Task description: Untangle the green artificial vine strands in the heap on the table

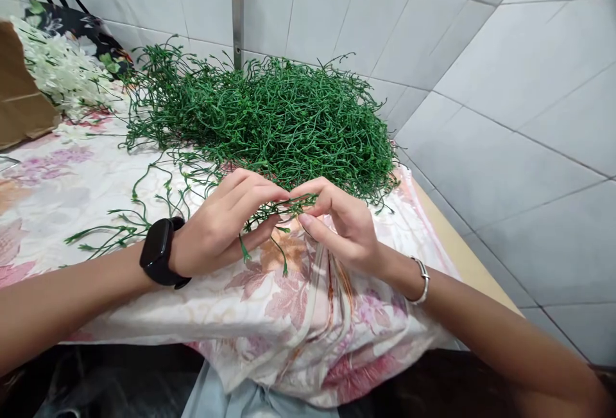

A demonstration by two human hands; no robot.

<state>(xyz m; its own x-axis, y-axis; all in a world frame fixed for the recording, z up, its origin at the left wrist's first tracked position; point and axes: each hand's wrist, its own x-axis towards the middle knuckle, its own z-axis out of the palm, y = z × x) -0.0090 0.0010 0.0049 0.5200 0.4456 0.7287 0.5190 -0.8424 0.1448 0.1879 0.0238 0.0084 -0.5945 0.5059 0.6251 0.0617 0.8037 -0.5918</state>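
A small bunch of green artificial stems (264, 214) runs between my two hands, just above the cloth. My left hand (226, 222), with a black watch at the wrist, is closed around the bunch, and a few stem ends hang below its fingers. Thumb and fingers of my right hand (344, 222) pinch the other end of the same stems. Behind both hands lies a big tangled pile of green stems (289, 116). Loose stems (118, 232) lie on the cloth beside my left wrist. The fingers partly hide the held stems.
A floral tablecloth (43, 206) covers the table, whose bare edge (462, 251) shows at right. White artificial flowers (67, 74) and a brown cardboard box (24, 94) stand at far left. Tiled walls (529, 135) border the back and right; a metal strip (237, 23) is upright behind the pile.
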